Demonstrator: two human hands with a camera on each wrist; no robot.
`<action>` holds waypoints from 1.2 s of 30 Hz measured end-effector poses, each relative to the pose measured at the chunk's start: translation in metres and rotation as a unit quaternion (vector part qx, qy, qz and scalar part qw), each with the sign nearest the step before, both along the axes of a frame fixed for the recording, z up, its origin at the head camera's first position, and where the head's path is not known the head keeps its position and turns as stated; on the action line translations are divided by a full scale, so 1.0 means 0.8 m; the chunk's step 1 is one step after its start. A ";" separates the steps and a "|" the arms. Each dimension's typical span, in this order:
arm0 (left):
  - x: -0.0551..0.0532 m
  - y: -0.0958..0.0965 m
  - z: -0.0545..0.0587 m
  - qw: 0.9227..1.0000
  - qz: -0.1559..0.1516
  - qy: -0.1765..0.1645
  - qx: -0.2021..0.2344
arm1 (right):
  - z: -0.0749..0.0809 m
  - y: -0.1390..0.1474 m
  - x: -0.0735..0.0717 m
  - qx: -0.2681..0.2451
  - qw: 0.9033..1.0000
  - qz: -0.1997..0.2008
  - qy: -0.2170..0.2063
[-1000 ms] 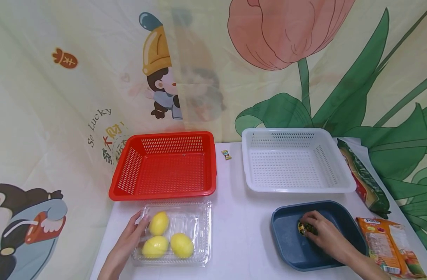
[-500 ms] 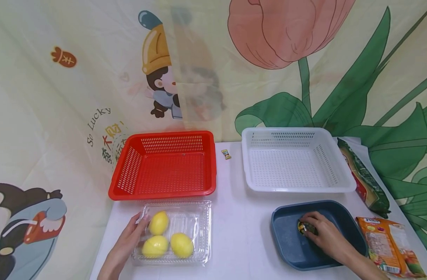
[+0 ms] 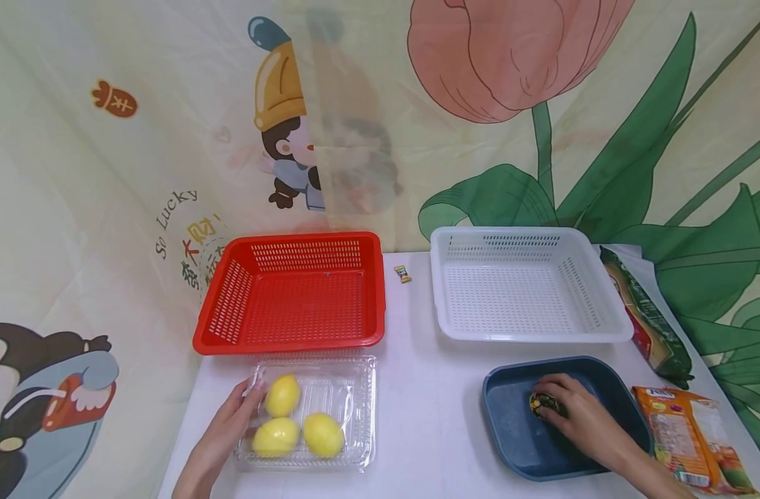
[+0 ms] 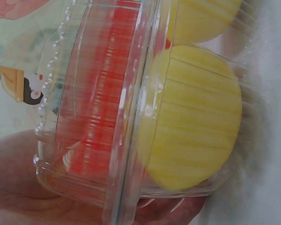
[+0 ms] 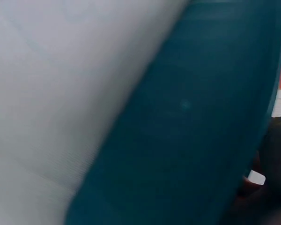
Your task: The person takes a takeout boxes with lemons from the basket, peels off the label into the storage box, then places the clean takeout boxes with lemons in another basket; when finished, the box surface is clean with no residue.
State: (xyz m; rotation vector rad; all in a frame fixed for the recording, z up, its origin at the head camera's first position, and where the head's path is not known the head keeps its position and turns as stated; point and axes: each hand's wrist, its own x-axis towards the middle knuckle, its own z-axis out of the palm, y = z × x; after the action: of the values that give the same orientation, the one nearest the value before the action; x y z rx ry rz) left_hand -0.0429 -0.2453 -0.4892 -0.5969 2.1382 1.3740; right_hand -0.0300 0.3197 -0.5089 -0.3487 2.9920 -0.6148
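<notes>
A clear plastic clamshell box [image 3: 355,398] with three lemons [image 3: 323,435] sits at the front left. My left hand [image 3: 233,414] grips its left side; in the left wrist view, fingers [image 4: 173,211] show beneath the box wall beside one lemon [image 4: 192,117]. Over on the right, my right hand [image 3: 582,416] reaches into a dark blue tray [image 3: 523,450]. Between its thumb and fingers it pinches a small dark, yellow-patterned roundish thing [image 3: 542,405], partly covered by the hand. The right wrist view mostly shows the tray's outer side [image 5: 178,117].
Behind the box stands a red basket [image 3: 305,312], and a white basket [image 3: 510,298] stands behind the tray. A small wrapped candy [image 3: 402,274] lies between them. Along the right edge are a green snack bag [image 3: 654,326] and an orange packet [image 3: 685,436]. A printed curtain hangs behind.
</notes>
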 end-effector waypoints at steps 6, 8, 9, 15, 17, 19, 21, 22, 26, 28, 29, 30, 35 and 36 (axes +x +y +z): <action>0.001 0.000 0.003 1.000 -0.001 0.004 0.000 | 0.019 -0.002 -0.001 -0.007 0.999 0.035 0.031; 0.002 0.000 0.003 1.000 -0.001 0.008 0.000 | 0.029 -0.005 -0.002 -0.009 0.998 0.047 0.035; 0.002 0.000 0.003 1.000 -0.001 0.009 0.000 | 0.035 -0.006 -0.002 -0.010 0.998 0.052 0.034; 0.000 0.000 0.001 1.000 -0.001 0.003 0.002 | 0.071 -0.007 -0.006 -0.021 0.997 0.056 0.050; 0.000 0.000 0.000 1.000 -0.001 0.002 0.002 | 0.082 -0.004 -0.009 -0.027 0.996 0.051 0.066; 0.001 -0.001 0.000 1.000 0.000 0.003 0.002 | 0.093 -0.002 -0.014 -0.030 0.995 0.048 0.085; 0.002 -0.001 0.001 1.000 0.001 0.004 0.002 | 0.103 0.002 -0.021 -0.034 0.994 0.044 0.096; 0.002 -0.002 0.001 1.000 0.001 0.004 0.001 | 0.107 0.004 -0.026 -0.035 0.993 0.042 0.103; 0.002 -0.002 0.002 1.000 0.002 0.002 0.001 | 0.120 0.016 -0.046 -0.048 0.989 0.031 0.136; 0.001 -0.001 0.003 1.000 0.002 0.000 0.000 | 0.124 0.024 -0.056 -0.060 0.987 0.022 0.150; 0.001 -0.001 0.003 1.000 0.002 -0.001 0.001 | 0.126 0.027 -0.062 -0.065 0.985 0.020 0.156; 0.001 -0.001 0.003 1.000 0.002 -0.002 0.001 | 0.128 0.031 -0.067 -0.069 0.985 0.019 0.160; 0.000 -0.001 0.003 1.000 0.002 -0.010 0.002 | 0.136 0.048 -0.096 -0.066 0.984 -0.003 0.164; 0.001 -0.002 0.002 1.000 0.002 -0.008 0.004 | 0.137 0.051 -0.102 -0.068 0.984 -0.009 0.163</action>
State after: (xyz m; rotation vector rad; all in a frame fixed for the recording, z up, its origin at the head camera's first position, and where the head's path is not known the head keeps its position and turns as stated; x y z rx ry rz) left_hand -0.0422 -0.2465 -0.4876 -0.6077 2.1203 1.3746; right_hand -0.1118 0.3609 -0.3995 -0.4727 3.2725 -0.8441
